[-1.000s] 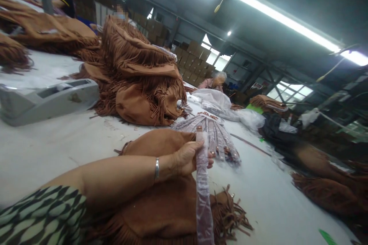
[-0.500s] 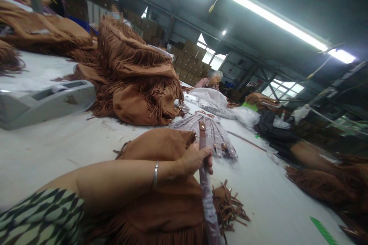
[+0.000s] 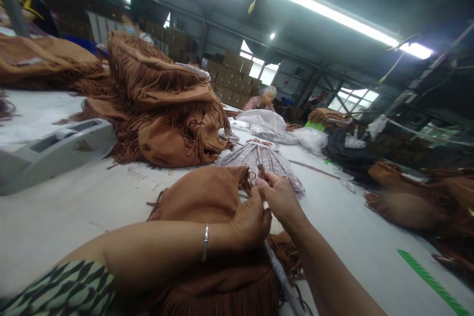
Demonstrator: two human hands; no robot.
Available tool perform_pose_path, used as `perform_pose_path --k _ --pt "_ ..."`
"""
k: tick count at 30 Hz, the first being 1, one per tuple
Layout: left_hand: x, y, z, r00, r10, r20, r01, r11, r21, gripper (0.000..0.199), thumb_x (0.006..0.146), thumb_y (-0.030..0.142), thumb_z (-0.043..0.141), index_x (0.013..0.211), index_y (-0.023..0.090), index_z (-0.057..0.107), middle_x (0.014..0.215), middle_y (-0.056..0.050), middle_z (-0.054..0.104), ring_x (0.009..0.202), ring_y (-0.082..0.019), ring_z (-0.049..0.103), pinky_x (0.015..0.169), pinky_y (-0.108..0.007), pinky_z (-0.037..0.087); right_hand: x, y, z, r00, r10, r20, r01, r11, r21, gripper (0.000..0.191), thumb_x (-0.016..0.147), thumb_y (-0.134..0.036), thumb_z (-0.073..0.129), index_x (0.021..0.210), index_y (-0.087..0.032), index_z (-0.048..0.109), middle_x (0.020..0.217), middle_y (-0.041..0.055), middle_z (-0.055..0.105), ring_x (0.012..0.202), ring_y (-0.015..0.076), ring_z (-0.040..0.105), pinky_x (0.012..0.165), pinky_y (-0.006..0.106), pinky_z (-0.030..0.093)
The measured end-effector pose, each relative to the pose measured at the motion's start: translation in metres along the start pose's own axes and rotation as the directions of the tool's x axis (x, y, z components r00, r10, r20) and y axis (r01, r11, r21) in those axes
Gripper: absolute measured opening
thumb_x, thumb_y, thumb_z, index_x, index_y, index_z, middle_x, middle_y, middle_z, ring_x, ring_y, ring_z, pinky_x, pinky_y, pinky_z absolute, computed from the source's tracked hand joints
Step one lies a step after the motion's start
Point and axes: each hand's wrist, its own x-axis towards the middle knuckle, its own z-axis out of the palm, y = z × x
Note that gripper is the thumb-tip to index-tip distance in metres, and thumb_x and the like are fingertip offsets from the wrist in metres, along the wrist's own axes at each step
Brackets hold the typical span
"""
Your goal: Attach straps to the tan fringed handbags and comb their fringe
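Note:
A brown fringed bag [image 3: 203,192] lies on the white table in front of me. My left hand [image 3: 254,219] is closed at the bag's right edge, gripping a brown strap [image 3: 284,279] that is wrapped in clear plastic and trails below it. Fingertips of my right hand [image 3: 283,200] pinch the strap's brown leather end, meeting the left thumb. Beside the fingertips shows a small metal ring [image 3: 252,176]; whether the strap passes through it is hidden. Just beyond both hands lies a fan of plastic-wrapped straps [image 3: 248,155].
A tall heap of fringed bags [image 3: 163,103] stands behind, left of centre. At left sits a grey tape dispenser [image 3: 59,150]. Clear plastic bags [image 3: 262,123] lie farther back, and a green strip [image 3: 429,276] at right. A person [image 3: 261,101] is across the table.
My right hand has come into view from the lower right and joined the left at the strap's end. The strap's upper end, upright before, is now between the fingers. The view has shifted slightly.

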Motion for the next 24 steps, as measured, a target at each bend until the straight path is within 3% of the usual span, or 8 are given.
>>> perform_pose_path --k 3,5,9,12,15,17,20,24 --pt "0.001 -0.001 -0.002 0.991 0.124 0.058 -0.133 0.975 0.181 0.047 0.070 0.036 0.069 0.108 0.017 0.048 0.078 -0.002 0.054 0.066 -0.018 0.050 0.065 -0.027 0.036 0.014 0.009 -0.002 0.997 0.061 0.042 -0.066 0.987 0.150 0.020 0.076 -0.031 0.058 0.082 -0.012 0.062 0.072 0.0065 0.065 0.064 0.0168 0.058 0.064 0.029 0.047" --pt "0.004 0.005 -0.006 0.975 0.194 0.112 -0.205 0.974 0.095 0.033 0.074 0.047 0.063 0.081 0.016 0.053 0.065 0.001 0.048 0.058 -0.013 0.042 0.056 -0.025 0.031 0.011 0.013 -0.015 0.991 0.087 0.099 -0.109 0.964 0.244 0.027 0.079 -0.036 0.057 0.092 -0.012 0.060 0.072 0.0063 0.065 0.061 0.0157 0.058 0.060 0.028 0.047" --pt "0.015 0.019 -0.018 0.971 0.238 -0.003 -0.236 0.963 -0.131 0.050 0.083 0.060 0.044 0.058 0.017 0.045 0.053 0.002 0.039 0.052 -0.009 0.035 0.051 -0.024 0.026 -0.001 0.015 -0.051 0.952 0.112 0.286 -0.216 0.907 0.362 0.030 0.080 -0.046 0.059 0.084 -0.016 0.055 0.058 -0.0009 0.055 0.051 0.0123 0.054 0.056 0.027 0.049" --pt "0.027 0.025 -0.026 0.984 0.180 -0.013 -0.180 0.971 -0.159 0.054 0.082 0.066 0.041 0.059 0.017 0.045 0.049 0.004 0.038 0.046 -0.008 0.033 0.048 -0.023 0.024 -0.008 0.015 -0.067 0.830 0.164 0.534 -0.343 0.904 0.255 0.036 0.082 -0.051 0.058 0.075 -0.017 0.051 0.043 -0.0063 0.045 0.033 0.0065 0.036 0.036 0.018 0.032" --pt "0.030 0.027 -0.028 0.975 0.134 0.176 -0.106 0.981 -0.163 0.058 0.079 0.067 0.043 0.052 0.017 0.046 0.042 0.003 0.038 0.040 -0.007 0.031 0.044 -0.023 0.021 -0.012 0.012 -0.069 0.666 0.225 0.711 -0.332 0.943 0.013 0.039 0.084 -0.053 0.056 0.076 -0.015 0.052 0.042 -0.0061 0.046 0.031 0.0040 0.030 0.032 0.014 0.019" --pt "0.028 0.027 -0.026 0.948 0.103 0.300 -0.053 0.984 -0.170 0.056 0.079 0.064 0.045 0.052 0.015 0.051 0.043 0.001 0.044 0.039 -0.006 0.030 0.042 -0.023 0.020 -0.012 0.007 -0.067 0.624 0.267 0.734 -0.290 0.952 -0.100 0.038 0.084 -0.053 0.055 0.078 -0.015 0.053 0.044 -0.0064 0.046 0.033 0.0036 0.031 0.034 0.014 0.021" --pt "0.026 0.025 -0.021 0.930 0.048 0.364 0.024 0.981 -0.190 0.049 0.082 0.053 0.047 0.055 0.013 0.053 0.044 0.002 0.044 0.039 -0.006 0.028 0.042 -0.022 0.019 -0.011 0.001 -0.064 0.661 0.284 0.695 -0.222 0.958 -0.180 0.038 0.082 -0.053 0.055 0.081 -0.015 0.053 0.047 -0.0068 0.044 0.036 0.0043 0.031 0.036 0.016 0.023" --pt "0.031 0.020 -0.020 0.937 -0.066 0.343 0.155 0.959 -0.239 0.041 0.088 0.042 0.044 0.056 0.016 0.044 0.040 0.006 0.033 0.036 -0.005 0.025 0.040 -0.021 0.017 -0.015 0.007 -0.058 0.815 0.118 0.567 0.022 0.972 -0.233 0.029 0.079 -0.045 0.058 0.076 -0.017 0.049 0.060 -0.0035 0.049 0.048 0.0085 0.042 0.044 0.020 0.034"
